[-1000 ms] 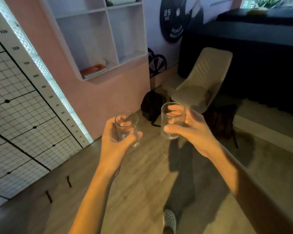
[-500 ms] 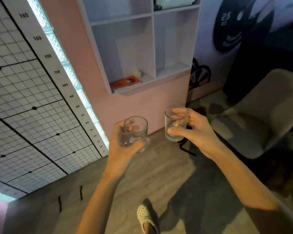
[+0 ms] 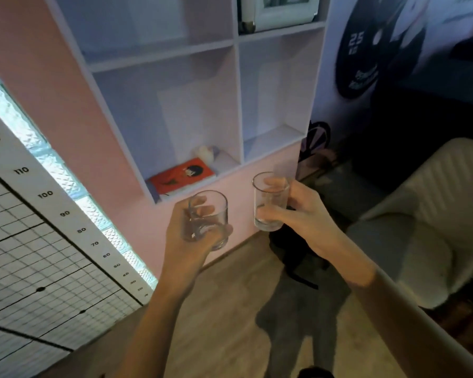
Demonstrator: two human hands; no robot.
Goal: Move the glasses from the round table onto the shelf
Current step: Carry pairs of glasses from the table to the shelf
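My left hand point(image 3: 186, 241) grips a short clear glass point(image 3: 209, 218), held upright just below the shelf's bottom edge. My right hand point(image 3: 301, 216) grips a taller clear glass point(image 3: 269, 203), also upright, a little to the right and slightly higher. Both glasses look empty. The white wall shelf point(image 3: 236, 105) with square compartments hangs on the pink wall right in front of the glasses. The round table is out of view.
An orange book point(image 3: 182, 174) and a small pale object point(image 3: 205, 154) lie in the lower left compartment. A white appliance point(image 3: 281, 9) fills the upper right compartment. A beige chair point(image 3: 426, 219) stands at the right, a black bag point(image 3: 292, 249) on the floor below the shelf.
The shelf has come much closer and now fills the view above the glasses. Both hands keep their hold on the glasses, raised toward the lower compartments.
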